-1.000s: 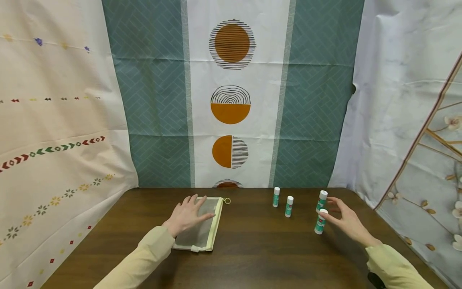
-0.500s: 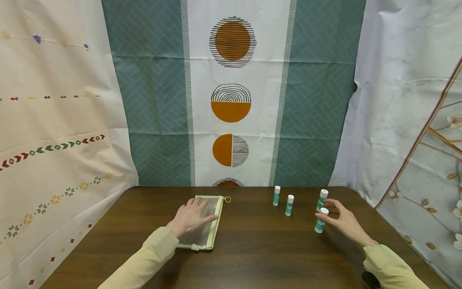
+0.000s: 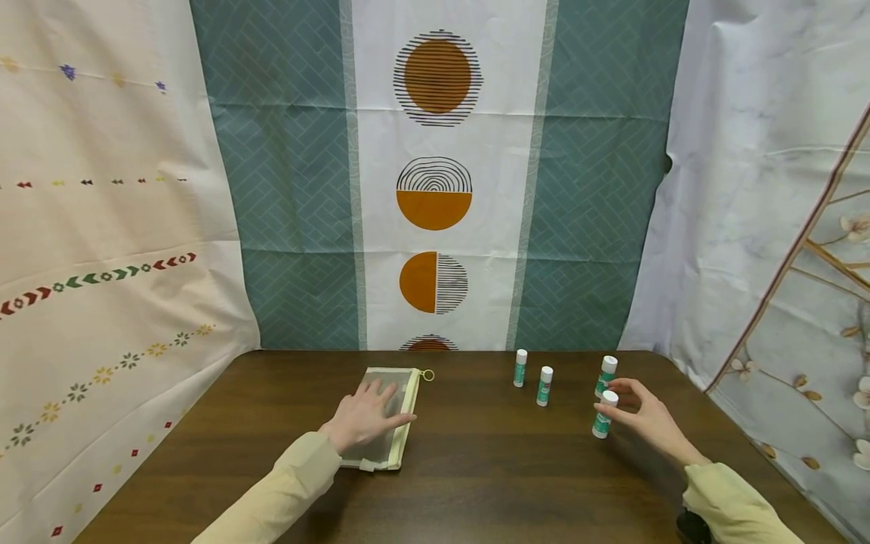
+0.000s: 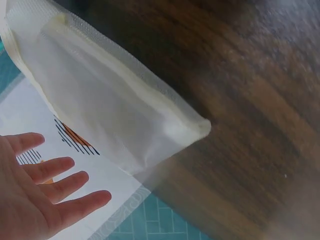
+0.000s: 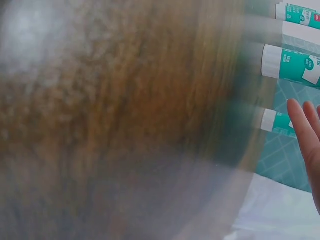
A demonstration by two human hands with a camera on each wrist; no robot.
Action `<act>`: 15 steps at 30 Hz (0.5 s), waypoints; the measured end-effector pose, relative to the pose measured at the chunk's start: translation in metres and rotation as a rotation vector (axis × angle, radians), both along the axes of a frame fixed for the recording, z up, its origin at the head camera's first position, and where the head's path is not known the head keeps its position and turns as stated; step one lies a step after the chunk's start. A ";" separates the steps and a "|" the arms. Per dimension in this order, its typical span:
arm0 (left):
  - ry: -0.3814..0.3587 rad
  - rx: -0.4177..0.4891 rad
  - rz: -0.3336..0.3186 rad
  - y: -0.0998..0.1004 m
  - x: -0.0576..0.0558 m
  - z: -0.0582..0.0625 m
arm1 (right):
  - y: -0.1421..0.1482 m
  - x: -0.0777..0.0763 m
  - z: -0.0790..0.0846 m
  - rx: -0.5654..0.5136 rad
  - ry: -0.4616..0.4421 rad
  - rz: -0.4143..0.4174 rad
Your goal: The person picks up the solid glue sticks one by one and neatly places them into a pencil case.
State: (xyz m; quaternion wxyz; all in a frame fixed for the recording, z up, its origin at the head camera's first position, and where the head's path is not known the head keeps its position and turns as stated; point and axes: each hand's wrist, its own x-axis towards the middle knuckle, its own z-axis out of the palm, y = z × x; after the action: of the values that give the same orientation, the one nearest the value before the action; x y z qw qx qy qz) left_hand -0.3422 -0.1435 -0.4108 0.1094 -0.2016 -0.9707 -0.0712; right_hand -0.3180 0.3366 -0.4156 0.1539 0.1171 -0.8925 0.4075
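Note:
My left hand [image 3: 363, 419] is spread over a see-through mesh zip pouch [image 3: 376, 453] with pale yellow edging, its thumb across the zipper strip. In the left wrist view the hand [image 4: 35, 200] shows extended fingers with a gap to the pouch [image 4: 95, 90]. Around the front right glue stick [image 3: 601, 425], green with white ends and standing upright, my right hand [image 3: 652, 427] holds its thumb and fingers parted. The thumb overlaps the stick; contact is unclear. Straight fingers [image 5: 305, 130] pass before the back right glue stick [image 5: 268, 120] in the right wrist view.
Two more glue sticks stand upright farther left, a middle one [image 3: 544, 387] and a far one [image 3: 519, 369]. All rest on a dark brown wooden table [image 3: 489, 468]. A patterned curtain [image 3: 435, 227] hangs behind the table, with cloths at both sides.
My left hand has shifted slightly right and toward me over the pouch. The right hand has edged a little left at the front glue stick. Pouch and sticks have stayed put.

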 end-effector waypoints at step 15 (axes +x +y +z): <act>-0.051 0.005 0.005 0.003 0.004 -0.002 | 0.000 -0.004 -0.007 -0.153 -0.009 0.054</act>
State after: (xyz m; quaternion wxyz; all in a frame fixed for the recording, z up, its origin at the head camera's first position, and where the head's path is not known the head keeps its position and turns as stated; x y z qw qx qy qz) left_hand -0.3381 -0.1407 -0.4128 0.0854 -0.1970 -0.9735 -0.0787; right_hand -0.3219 0.3367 -0.4231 0.1471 0.1271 -0.8561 0.4789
